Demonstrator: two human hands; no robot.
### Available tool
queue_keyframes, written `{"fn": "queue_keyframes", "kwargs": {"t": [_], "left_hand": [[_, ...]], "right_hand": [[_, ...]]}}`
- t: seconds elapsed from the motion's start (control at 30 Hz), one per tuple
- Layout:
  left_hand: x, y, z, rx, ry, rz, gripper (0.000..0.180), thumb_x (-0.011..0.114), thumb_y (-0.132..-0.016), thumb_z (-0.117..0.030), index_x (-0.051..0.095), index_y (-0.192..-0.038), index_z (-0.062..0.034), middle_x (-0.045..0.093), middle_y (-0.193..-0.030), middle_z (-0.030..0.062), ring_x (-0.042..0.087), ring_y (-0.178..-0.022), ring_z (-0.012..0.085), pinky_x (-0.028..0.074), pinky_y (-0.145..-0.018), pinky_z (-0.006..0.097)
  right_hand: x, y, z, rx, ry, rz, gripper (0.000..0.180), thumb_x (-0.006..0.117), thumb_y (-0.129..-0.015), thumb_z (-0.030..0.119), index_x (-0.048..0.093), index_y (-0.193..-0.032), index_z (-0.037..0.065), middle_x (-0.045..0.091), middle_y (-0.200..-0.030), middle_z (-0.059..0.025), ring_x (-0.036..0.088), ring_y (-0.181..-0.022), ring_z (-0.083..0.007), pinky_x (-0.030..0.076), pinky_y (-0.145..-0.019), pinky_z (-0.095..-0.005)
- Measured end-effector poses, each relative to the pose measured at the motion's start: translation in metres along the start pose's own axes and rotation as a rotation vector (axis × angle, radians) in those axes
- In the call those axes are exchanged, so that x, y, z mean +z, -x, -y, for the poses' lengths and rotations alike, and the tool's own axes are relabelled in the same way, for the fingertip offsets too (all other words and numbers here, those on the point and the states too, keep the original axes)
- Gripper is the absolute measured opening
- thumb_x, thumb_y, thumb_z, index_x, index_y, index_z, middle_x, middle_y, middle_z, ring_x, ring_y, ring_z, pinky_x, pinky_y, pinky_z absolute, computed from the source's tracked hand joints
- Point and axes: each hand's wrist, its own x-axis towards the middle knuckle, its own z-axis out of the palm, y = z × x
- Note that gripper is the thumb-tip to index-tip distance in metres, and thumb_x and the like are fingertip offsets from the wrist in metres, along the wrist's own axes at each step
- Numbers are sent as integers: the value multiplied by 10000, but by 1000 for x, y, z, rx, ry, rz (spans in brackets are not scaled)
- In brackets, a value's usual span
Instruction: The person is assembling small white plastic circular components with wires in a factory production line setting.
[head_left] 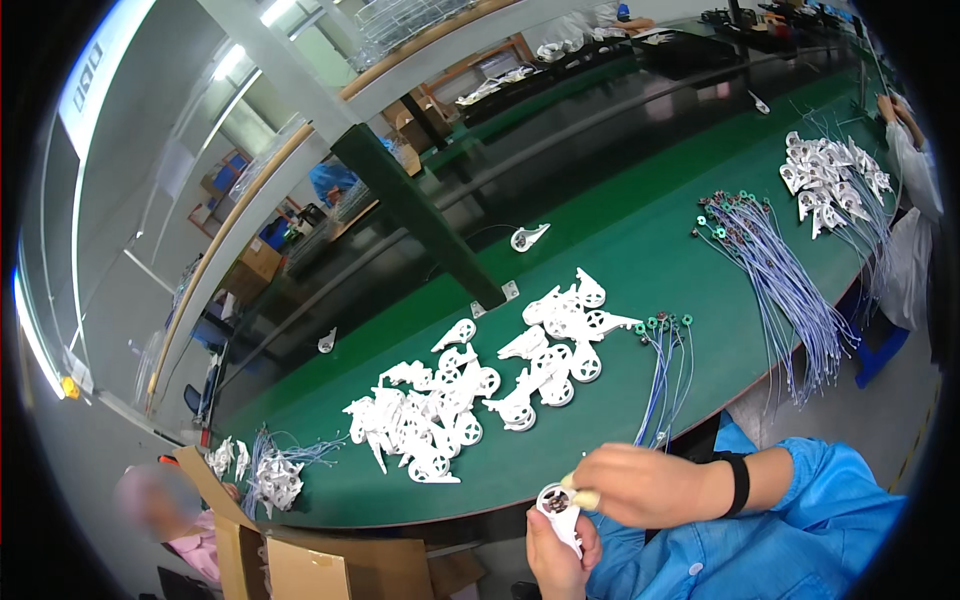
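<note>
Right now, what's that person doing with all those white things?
The person's left hand holds a white part, and the right hand has its fingertips at the round end. More white parts lie heaped on the green table, with a big wire bundle farther right.

Left hand grips a white housing; right hand is at its round end. White parts and blue wires lie on green bench.

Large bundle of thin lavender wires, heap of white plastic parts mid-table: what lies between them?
Head view: a smaller bundle of thin bluish wires with green ring ends, on the green tabletop.
</note>
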Motion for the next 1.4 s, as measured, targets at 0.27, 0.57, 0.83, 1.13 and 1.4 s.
{"fn": "queue_keyframes", "kwargs": {"t": [0.27,0.57,0.83,1.13,1.4], "left_hand": [[-5,5,-11,-85,-28,5,589,218,-976,-540,509,-989,-28,445,-487,28,347,-310,104,252,-281,218],[-2,7,-20,129,-256,14,537,201,-995,-494,496,-902,-55,462,-501,27,372,-330,91,260,-296,204],[10,33,-40,410,-434,108,482,249,-981,-507,351,-1053,-42,542,-658,97,505,-446,119,383,-382,197],[-3,7,-28,509,-439,165,343,453,-960,-97,369,-1275,11,485,-1256,145,587,-948,179,514,-674,241],[4,-56,-29,597,-347,223,328,505,-935,-65,442,-1244,26,605,-1069,117,562,-763,109,459,-682,217]], "right_hand": [[-4,-10,1,312,-415,279,391,575,-902,145,466,-1240,-19,508,-1078,-155,598,-857,-202,485,-758,-312],[2,-16,0,-22,-201,255,327,570,-870,64,499,-1185,12,471,-1123,-134,580,-906,-273,493,-766,-324],[-2,-21,21,-118,-159,22,265,556,-835,13,518,-1097,24,487,-1141,-142,577,-930,-290,493,-775,-315],[-85,20,-18,191,-411,-424,240,634,-849,73,561,-1070,12,541,-1076,-97,576,-899,-135,499,-731,-257],[-154,50,-73,720,-423,-430,264,634,-842,80,463,-1029,7,623,-963,-103,631,-711,-135,493,-585,-242]]}}
